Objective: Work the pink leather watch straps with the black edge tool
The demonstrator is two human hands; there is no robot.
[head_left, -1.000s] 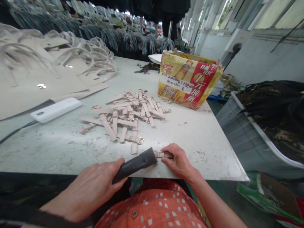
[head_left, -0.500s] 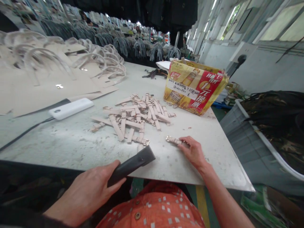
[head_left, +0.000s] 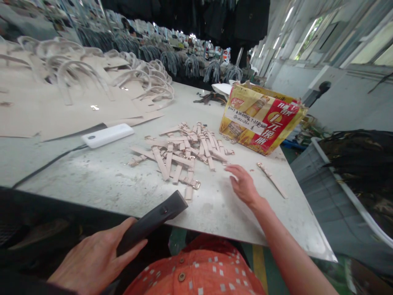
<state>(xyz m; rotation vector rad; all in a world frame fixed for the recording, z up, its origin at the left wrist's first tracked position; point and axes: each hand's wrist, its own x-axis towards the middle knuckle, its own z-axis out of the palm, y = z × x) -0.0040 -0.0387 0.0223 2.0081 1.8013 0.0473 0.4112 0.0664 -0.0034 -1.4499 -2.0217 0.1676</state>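
My left hand point(head_left: 95, 256) is closed round a black handheld device point(head_left: 153, 219) with a wide, flat end and a small button; its exact kind is unclear. The device points over the table's front edge. My right hand point(head_left: 242, 184) hovers above the table, fingers apart, with nothing in it. Just left of it lies a loose pile of beige buckle straps point(head_left: 184, 151), short strips with metal buckles. One single strap point(head_left: 272, 180) lies by itself to the right of that hand, buckle end away from me.
Behind the pile stands a yellow and red cardboard box point(head_left: 260, 119). To the left are a white power bank point(head_left: 107, 136) with a black cable and stacked beige panels point(head_left: 123, 102) with looped handles. A grey bin point(head_left: 310, 172) full of dark material stands off the table's right side.
My right hand has let go of a buckle strap, which now lies at the right, and has opened near the pile. My left hand and its device have shifted slightly left and down.
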